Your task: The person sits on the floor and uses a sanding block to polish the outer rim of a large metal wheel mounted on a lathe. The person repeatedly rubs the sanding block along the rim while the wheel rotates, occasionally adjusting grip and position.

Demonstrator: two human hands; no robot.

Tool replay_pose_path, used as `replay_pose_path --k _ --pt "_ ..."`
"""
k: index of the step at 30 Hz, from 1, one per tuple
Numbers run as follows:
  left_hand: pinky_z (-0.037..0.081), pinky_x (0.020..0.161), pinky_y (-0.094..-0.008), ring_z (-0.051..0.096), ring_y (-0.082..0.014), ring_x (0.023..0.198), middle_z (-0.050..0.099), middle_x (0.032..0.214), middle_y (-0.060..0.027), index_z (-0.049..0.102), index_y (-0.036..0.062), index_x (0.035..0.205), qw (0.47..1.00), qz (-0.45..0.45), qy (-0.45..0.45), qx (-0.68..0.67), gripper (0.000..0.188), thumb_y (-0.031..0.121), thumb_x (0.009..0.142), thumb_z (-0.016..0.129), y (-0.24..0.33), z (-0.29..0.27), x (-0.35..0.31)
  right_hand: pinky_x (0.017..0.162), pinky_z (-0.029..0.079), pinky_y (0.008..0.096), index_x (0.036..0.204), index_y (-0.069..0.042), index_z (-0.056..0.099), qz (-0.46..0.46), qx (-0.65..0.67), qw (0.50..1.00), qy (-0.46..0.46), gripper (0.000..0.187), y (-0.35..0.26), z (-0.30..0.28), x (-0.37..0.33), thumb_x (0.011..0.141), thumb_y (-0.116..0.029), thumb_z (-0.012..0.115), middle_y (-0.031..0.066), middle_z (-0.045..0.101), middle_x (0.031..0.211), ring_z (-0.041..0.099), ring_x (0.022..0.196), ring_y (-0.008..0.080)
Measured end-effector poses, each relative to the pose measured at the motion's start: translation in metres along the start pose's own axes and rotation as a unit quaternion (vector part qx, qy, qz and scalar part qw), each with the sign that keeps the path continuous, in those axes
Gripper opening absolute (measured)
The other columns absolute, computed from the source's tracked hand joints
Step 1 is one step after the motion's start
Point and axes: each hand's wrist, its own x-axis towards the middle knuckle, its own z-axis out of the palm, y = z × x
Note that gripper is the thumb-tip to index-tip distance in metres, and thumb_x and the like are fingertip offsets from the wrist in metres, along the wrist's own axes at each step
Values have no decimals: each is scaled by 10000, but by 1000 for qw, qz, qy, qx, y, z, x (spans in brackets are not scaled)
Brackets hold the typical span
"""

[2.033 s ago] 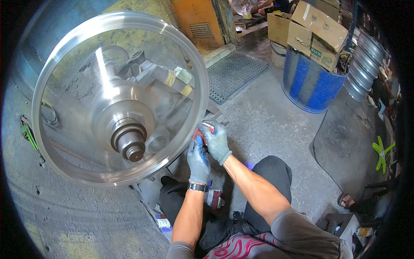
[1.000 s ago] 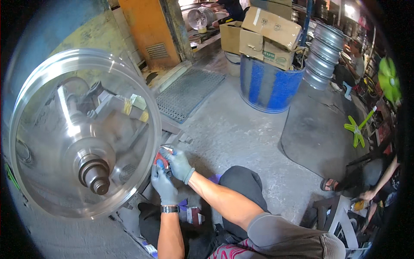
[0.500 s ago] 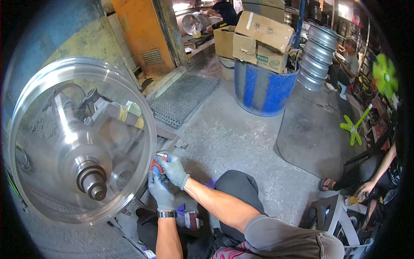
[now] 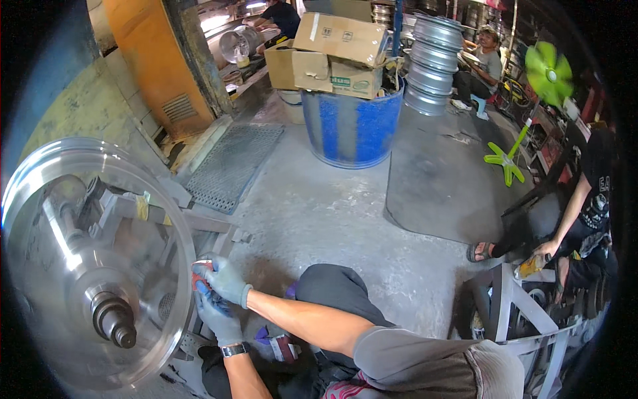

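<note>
A large metal wheel rim (image 4: 188, 266) turns on a spindle (image 4: 113, 318) at the left; its middle is blurred, so the machine behind shows through. At its right edge, my right hand (image 4: 227, 282), in a grey glove, is closed round a small red pad (image 4: 201, 272) pressed at the lip. My left hand (image 4: 218, 315), gloved too and with a watch at the wrist, is just below, fingers closed at the pad's lower side. Fingers hide much of the pad. Under my forearms lies a dark red and white block (image 4: 284, 348) beside purple cloth.
A blue tub (image 4: 352, 130) bears cardboard boxes (image 4: 342, 36); stacked wheel rims (image 4: 433, 66) stand beside it. A perforated mat (image 4: 232, 166) and a dark mat (image 4: 452, 186) cover parts of the floor. A green fan (image 4: 548, 73) and a metal frame (image 4: 525, 309) are at right. Other people sit nearby.
My view has swung to the right, so the wheel and tub sit further left in the picture. Both hands stay at the rim's edge with the red pad. The wheel is blurred in both frames.
</note>
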Motion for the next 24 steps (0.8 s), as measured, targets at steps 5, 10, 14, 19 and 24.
replay_pose_path --k 5,10,14,19,24 --pt "502 927 -340 620 -170 1075 634 1201 -84 567 44 1272 999 11 -27 16 361 343 1110 445 -1 -3 1 735 553 297 1110 2 688 -7 -1 1000 -1 225 3 2 1 987 -185 681 74 747 915 685 807 119" --pt "491 948 -337 616 -172 1089 632 1221 -91 561 31 1292 999 10 -31 17 383 347 1107 451 0 -1 2 698 548 282 1100 10 683 -33 2 999 6 212 18 2 9 988 -170 678 74 739 896 678 771 113" --pt "491 964 -346 620 -190 1129 629 1286 -112 543 5 1382 999 4 -29 -13 459 354 1088 495 -3 -5 5 700 549 285 1090 11 682 -29 -7 1000 0 204 20 1 9 989 -166 671 75 737 891 682 772 117" --pt "484 983 -359 616 -186 1136 631 1285 -94 547 45 1367 999 4 -37 2 441 385 1103 450 0 -2 2 731 553 298 1098 15 682 -30 -25 999 2 214 15 2 7 986 -167 670 80 743 898 692 790 126" --pt "476 1002 -361 612 -194 1151 622 1307 -104 536 35 1382 998 18 -45 37 461 392 1100 460 -1 -7 4 755 558 303 1102 13 689 -37 -41 998 13 222 11 4 4 982 -173 673 86 752 909 696 800 131"
